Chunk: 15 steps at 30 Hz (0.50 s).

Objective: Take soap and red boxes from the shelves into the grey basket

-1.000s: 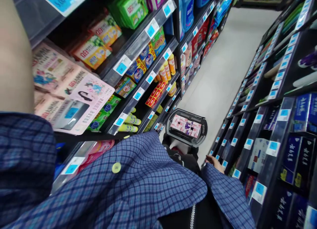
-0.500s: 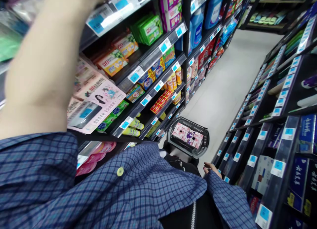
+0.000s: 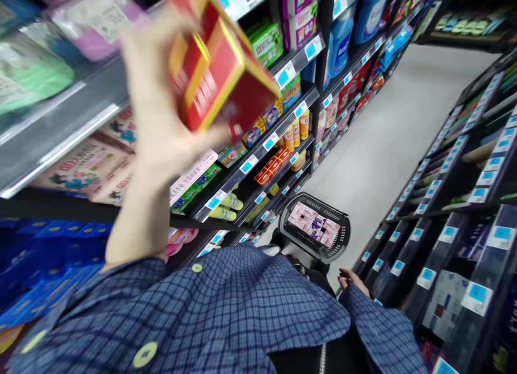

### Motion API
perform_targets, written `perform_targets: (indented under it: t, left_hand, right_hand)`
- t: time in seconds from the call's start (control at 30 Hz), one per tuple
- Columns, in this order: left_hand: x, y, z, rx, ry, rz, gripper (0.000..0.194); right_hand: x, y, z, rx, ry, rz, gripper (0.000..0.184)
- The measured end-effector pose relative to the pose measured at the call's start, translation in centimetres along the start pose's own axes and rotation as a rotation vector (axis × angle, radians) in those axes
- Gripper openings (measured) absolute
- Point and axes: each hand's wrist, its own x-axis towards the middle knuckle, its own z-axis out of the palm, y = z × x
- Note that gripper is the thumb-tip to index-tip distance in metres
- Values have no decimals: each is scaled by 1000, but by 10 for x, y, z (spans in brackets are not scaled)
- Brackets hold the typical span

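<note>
My left hand (image 3: 169,104) is raised at the upper left, its fingers and thumb closed around a red and yellow box (image 3: 218,77). The box is tilted and blurred by motion, so its print is hard to read; it may be more than one carton packed together. It is in front of the shelf edge. My right hand (image 3: 353,281) hangs low by my right side, near the right-hand shelves. Its fingers are loosely bent and somewhat apart, with nothing visible in them. A black basket (image 3: 343,242) stands on the floor beyond my feet, with pink and purple packs in it.
Left shelves hold pink boxes (image 3: 86,166), purple and green bagged goods (image 3: 97,21), red boxes (image 3: 272,166), yellow bottles (image 3: 304,125) and blue bottles (image 3: 341,42). Price-tagged shelves (image 3: 428,277) line the right side. Between them runs a pale floor aisle (image 3: 388,120).
My left hand has come down and back from the upper shelf, and the red and yellow box is now seen in it. The view has shifted left. My right hand stays low.
</note>
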Motion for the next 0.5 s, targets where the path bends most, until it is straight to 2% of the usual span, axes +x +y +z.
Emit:
perform_targets:
  t: [0.03, 0.07, 0.17, 0.27, 0.37, 0.43, 0.5]
  left_hand:
    - [-21, 2, 17, 1, -63, 90, 96]
    - [-43, -1, 37, 27, -155, 88, 89]
    - [-107, -29, 108, 204, -445, -242, 81]
    - [-153, -75, 176, 393, -572, -498, 76]
    - [-173, -118, 227, 519, -635, -663, 70]
    - [-176, -140, 249, 556, -655, -734, 66]
    - [-173, -155, 263, 559, -661, -801, 65]
  right_hand:
    - [0, 0, 0, -5, -4, 3, 48]
    - [0, 0, 1, -10, -6, 5, 49]
    - [-1, 2, 3, -23, -4, 11, 48]
    - [-1, 4, 4, -40, 3, 11, 48]
    - [0, 6, 5, -57, 13, 10, 47]
    - [0, 10, 7, -66, 20, 16, 46]
    - [-2, 15, 10, -79, 26, 31, 46]
